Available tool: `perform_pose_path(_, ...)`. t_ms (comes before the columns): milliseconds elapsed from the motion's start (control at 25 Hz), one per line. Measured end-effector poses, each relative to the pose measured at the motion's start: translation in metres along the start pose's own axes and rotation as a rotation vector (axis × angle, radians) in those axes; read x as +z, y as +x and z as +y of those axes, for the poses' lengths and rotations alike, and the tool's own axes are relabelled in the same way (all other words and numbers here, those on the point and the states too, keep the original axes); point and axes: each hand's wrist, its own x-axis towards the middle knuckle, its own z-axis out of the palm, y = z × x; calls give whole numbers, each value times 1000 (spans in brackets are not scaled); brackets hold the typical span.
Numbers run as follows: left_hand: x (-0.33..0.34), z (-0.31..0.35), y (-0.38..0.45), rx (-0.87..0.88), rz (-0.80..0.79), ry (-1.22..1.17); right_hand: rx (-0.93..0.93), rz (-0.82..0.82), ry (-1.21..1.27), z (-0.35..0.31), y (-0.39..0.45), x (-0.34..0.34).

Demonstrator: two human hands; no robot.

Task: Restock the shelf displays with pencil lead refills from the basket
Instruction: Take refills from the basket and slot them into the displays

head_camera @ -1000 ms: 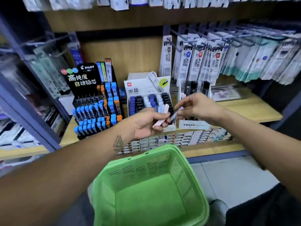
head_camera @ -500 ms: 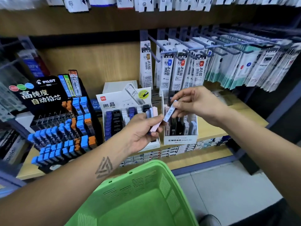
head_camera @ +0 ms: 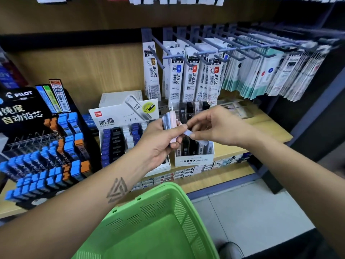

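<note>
Left hand (head_camera: 160, 143) grips a fanned stack of refills (head_camera: 170, 121) as supply, right hand (head_camera: 214, 128) pinching one refill (head_camera: 188, 132) off it, likely for the white box (head_camera: 194, 159) below.

A: The left hand (head_camera: 160, 144) is covering the lower part of the refill cases (head_camera: 170, 122), so their count is staying unclear.

B: The picture's bottom edge is cutting off the green basket (head_camera: 158, 221), and the MONO box (head_camera: 194, 160) is showing only 1 face.
</note>
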Motion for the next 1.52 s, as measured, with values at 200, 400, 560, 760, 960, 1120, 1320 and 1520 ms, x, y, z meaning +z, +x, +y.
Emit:
perform_pose_path(200,11,-5,0,-60,-32,-80,54,197,-210,12,-8,-19)
perform_pose_path(400,18,-5,-2,-97,-43,-92,145,326,-204,28,-24,-13)
perform_pose_path(560,27,-5,-4,-113,-64,-103,151,362,-282,45,-30,0)
perform_pose_path(760,21,-15,-10,-159,-61,-141,84,365,-332,57,-31,17)
perform_pose_path(960,15,-18,-13,-181,-47,-143,86,386,-533,62,-33,24)
perform_pose_path(1120,17,-22,-17,-202,-67,-128,26,335,-715,66,-37,31)
perform_pose_path(1320,15,-24,-17,-245,-107,-101,62,365,-568,48,-28,32)
perform_pose_path(1520,15,-22,-17,-237,-100,-90,254,235,608,22,-18,34)
